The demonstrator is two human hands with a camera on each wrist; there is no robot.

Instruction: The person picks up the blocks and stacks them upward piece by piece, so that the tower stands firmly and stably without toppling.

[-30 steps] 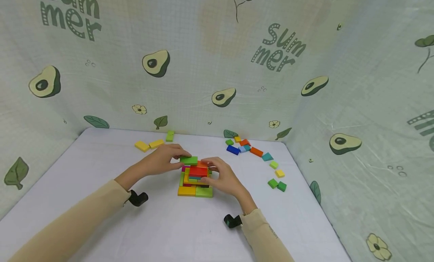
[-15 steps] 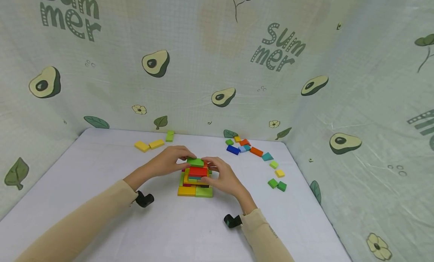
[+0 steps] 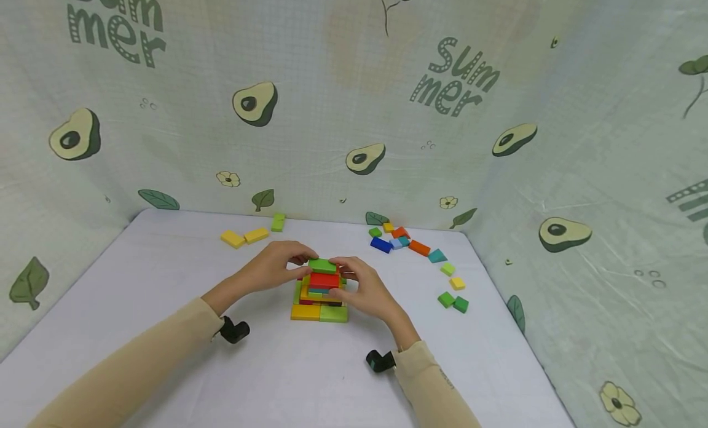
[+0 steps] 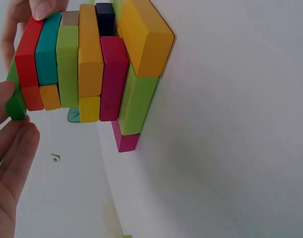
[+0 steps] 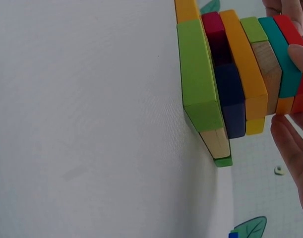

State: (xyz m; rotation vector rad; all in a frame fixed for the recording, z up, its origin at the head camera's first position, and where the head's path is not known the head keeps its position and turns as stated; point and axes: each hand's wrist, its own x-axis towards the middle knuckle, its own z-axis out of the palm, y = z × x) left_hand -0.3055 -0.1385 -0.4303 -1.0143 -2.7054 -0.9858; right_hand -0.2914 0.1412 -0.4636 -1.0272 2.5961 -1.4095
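Note:
A stepped tower of coloured building blocks (image 3: 319,297) stands on the white table, wider at its base than at its top. My left hand (image 3: 281,265) pinches a green block (image 3: 322,265) between thumb and fingers, flat against the tower's top. Red blocks (image 4: 28,55) form the layer right under it, above a teal block (image 5: 281,57). From the right side, my right hand (image 3: 362,285) grips the upper layers, its thumb at the red block's front and its fingers behind. Lower down show orange, magenta, navy and light green blocks.
Two yellow blocks (image 3: 256,235) and a light green block (image 3: 278,222) lie at the back left. Several loose blocks trail along the back right, among them a dark blue block (image 3: 381,245) and a green block (image 3: 460,304). A patterned cloth (image 3: 310,139) hangs behind the table.
My left hand has moved right with the green block, from the tower's left edge to over its top, and straightened it there. The right hand stays in place.

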